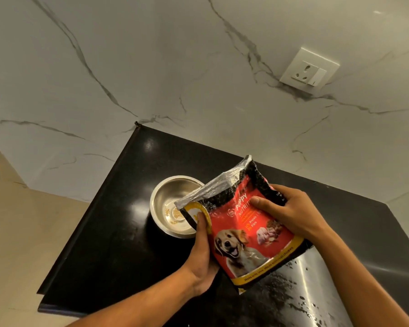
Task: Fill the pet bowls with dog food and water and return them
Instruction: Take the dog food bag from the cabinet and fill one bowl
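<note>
You hold the red and black printed plastic dog-food bag tilted over the round stainless-steel pet bowl, which sits on the glossy black stone counter. Your left hand grips the bag's lower left edge near the mouth; your right hand is curled round its upper side, thumb across the front. The bag will likely behave as a soft, crinkly pouch whose load shifts as it tips; its film looks slick, so hold a fold, not a flat face. The bowl looks rigid and light, and may slide on the polished counter. Count: one bag, one bowl, a few kibble pieces in it.
</note>
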Available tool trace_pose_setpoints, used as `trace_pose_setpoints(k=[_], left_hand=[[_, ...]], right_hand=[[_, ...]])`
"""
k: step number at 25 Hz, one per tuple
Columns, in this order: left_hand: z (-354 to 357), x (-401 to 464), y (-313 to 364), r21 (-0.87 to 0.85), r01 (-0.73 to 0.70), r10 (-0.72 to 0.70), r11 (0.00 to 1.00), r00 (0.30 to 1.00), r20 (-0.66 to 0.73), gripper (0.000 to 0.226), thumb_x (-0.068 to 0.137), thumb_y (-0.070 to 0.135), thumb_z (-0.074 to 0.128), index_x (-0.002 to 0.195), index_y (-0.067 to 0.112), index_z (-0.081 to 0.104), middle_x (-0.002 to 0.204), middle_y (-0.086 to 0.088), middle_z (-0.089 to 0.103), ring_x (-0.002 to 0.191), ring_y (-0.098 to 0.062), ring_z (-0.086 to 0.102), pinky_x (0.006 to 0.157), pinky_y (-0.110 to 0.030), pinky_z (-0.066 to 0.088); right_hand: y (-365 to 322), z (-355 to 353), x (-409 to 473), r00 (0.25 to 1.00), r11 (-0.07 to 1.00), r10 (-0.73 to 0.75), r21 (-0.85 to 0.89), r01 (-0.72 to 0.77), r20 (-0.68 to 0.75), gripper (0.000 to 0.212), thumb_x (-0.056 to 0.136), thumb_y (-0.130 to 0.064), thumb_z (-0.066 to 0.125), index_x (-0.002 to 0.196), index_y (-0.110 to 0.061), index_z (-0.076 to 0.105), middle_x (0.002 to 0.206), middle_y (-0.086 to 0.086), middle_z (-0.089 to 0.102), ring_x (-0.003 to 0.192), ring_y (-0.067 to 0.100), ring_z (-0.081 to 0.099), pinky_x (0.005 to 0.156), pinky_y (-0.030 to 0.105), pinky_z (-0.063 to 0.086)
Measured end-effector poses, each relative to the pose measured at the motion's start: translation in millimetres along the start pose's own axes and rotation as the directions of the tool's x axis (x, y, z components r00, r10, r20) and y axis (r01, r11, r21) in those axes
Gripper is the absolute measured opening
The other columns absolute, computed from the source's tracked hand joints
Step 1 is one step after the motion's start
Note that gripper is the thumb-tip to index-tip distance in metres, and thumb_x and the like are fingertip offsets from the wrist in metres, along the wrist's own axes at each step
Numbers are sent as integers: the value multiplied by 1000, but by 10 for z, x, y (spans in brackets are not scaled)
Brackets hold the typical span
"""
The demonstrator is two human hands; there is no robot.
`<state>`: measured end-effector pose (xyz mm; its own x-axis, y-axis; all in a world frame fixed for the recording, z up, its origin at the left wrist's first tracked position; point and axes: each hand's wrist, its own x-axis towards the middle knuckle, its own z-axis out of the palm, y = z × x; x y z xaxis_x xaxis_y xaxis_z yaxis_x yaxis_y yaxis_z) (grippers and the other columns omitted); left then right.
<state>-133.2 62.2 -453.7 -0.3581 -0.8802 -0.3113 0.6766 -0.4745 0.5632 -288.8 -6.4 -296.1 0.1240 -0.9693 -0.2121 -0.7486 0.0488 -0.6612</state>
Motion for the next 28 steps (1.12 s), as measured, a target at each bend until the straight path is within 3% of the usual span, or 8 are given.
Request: trace_pose_setpoints(k=[12, 19, 28], left_hand=[[77, -14, -28, -153, 31, -36, 988, 999, -31, 121, 50, 98, 56, 139, 17, 63, 138, -17, 65, 130, -34, 61, 118, -57, 36], [145, -31, -55, -217, 89, -104, 972, 993, -62, 105, 74, 91, 23, 133, 16, 66, 132, -16, 69, 125, -33, 65, 116, -56, 38], [214, -66, -114, -212, 90, -118, 973, 985, -125, 106, 71, 92, 26, 134, 15, 66, 129, -15, 71, 122, -31, 67, 113, -52, 44]], right_hand=[[-151, -20, 32, 997, 991, 55, -129, -47, 59, 52, 67, -65, 71, 114, -45, 60, 79, -4, 79, 64, 14, 77, 69, 37, 64], [-204, -56, 64, 992, 975, 85, -215, -64, 89, 56, 67, -68, 67, 116, -47, 54, 78, -5, 77, 62, 9, 76, 64, 30, 63], [-177, -77, 87, 989, 962, 95, -265, -63, 110, 76, 65, -71, 66, 132, -36, 59, 80, -5, 78, 63, 9, 76, 67, 33, 64]])
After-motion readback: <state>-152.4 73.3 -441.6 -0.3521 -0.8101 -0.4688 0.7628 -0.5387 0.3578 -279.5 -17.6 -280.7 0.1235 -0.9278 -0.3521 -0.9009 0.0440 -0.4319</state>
